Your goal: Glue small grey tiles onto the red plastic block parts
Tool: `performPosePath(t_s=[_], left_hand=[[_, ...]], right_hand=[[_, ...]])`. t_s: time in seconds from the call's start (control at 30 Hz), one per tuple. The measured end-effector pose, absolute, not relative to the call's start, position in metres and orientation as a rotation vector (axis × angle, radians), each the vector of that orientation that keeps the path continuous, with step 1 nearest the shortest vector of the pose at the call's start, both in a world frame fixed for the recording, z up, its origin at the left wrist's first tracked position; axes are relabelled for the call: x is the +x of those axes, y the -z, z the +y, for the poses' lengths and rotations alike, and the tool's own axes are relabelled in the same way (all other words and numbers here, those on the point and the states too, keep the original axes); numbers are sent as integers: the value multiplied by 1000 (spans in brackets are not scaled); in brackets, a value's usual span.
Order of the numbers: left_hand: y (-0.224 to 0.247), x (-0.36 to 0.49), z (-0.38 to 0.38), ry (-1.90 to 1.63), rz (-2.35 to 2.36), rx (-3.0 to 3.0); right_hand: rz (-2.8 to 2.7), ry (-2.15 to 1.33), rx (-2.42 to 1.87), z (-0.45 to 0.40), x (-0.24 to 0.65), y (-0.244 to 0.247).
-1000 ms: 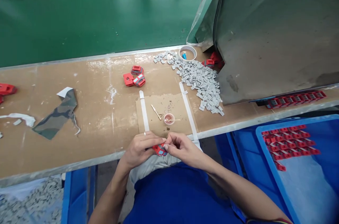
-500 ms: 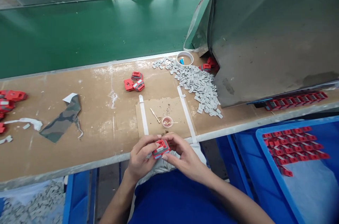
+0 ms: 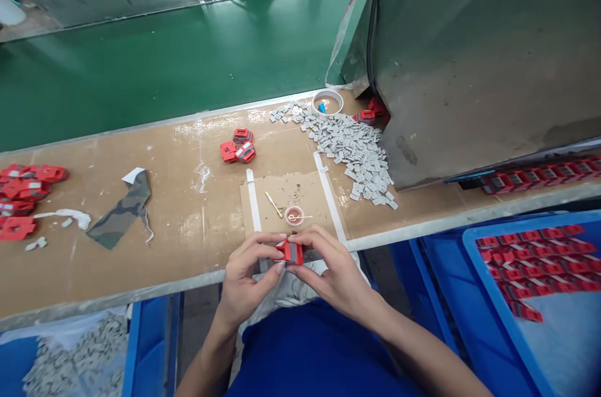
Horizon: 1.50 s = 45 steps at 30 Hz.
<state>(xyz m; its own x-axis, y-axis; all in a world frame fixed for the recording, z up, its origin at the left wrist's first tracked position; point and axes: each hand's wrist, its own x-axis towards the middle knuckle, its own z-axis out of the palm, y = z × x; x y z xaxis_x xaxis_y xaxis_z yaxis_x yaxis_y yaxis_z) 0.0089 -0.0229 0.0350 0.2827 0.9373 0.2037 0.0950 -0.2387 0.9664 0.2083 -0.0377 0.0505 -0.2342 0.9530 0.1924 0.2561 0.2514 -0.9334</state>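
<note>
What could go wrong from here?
Possible drop: both hands hold the red piece near the bench's front edge, so a slip could send it off.

Knocked cup: the small cup sits just beyond the hands; catching the thin stick jutting past its rim might tip it.

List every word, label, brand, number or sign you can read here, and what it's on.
No readable text anywhere.
Small red piece in the left hand and right hand: no lettering discernible.
Red rows in the blue tray: too small to tell.
Tape roll: none visible.
</note>
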Motion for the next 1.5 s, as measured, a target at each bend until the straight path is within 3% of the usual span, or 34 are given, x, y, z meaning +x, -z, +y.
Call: performPosePath(t_s=[0.27,0.53,0.73,0.87,1.1,1.2,1.33,1.4,1.5], left_hand=[[-40,9,-26,-1077,997,1574],[-28,13,-29,-1039,1015,1753],[-42,14,-16,-956,858,2063],[-50,18,-11,-886,746,2158],[-67,24,9,-622,420,2476],[-63,11,56,-583,520,2601],[-40,-15,146,-853,1188,2584],[-27,-28,184,-790,1408,2568],[-8,-45,210,-611,1456,2570]], right_hand=[[-1719,-1037,-1106,-40,210,-46],[-1010,-1485,-995,-48,199,-31],[-1444,-1180,-1137,-51,224,-50],[-1692,-1166,-1216,-54,237,-65],[-1668,-1139,-1295,-80,264,-79],[-1557,-943,-1444,-94,313,-82],[-1362,-300,-1911,-92,407,-67],[-1245,-34,-2168,-77,447,-49],[-1186,38,-2245,-48,481,-20]])
